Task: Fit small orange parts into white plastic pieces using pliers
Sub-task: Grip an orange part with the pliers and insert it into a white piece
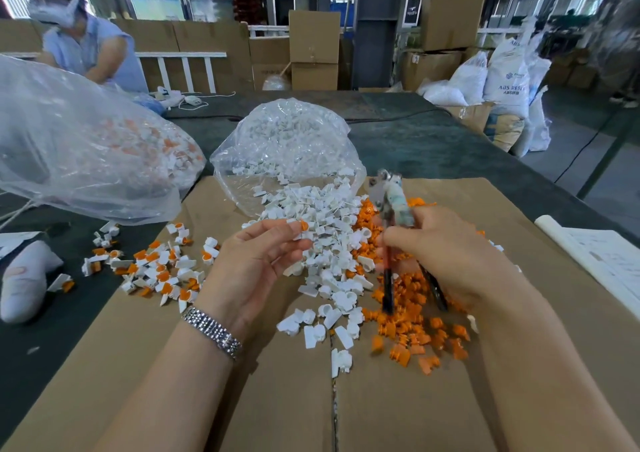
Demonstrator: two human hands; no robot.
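My left hand (258, 257) pinches a white plastic piece with an orange part in it (302, 229) above the pile. My right hand (446, 254) grips the pliers (393, 202) by their dark handles, jaws pointing up and away. Loose white pieces (322, 243) lie heaped in the middle of the cardboard sheet (277, 399). Loose orange parts (412, 316) are spread to the right of them, partly under my right hand. A scatter of white pieces fitted with orange parts (159, 268) lies at the left.
An open clear bag of white pieces (287, 146) spills onto the cardboard. A larger clear bag of fitted pieces (86, 146) lies left. A person (86, 43) works at far left. Paper sheets (602, 261) lie at the right edge. Boxes and sacks stand behind the table.
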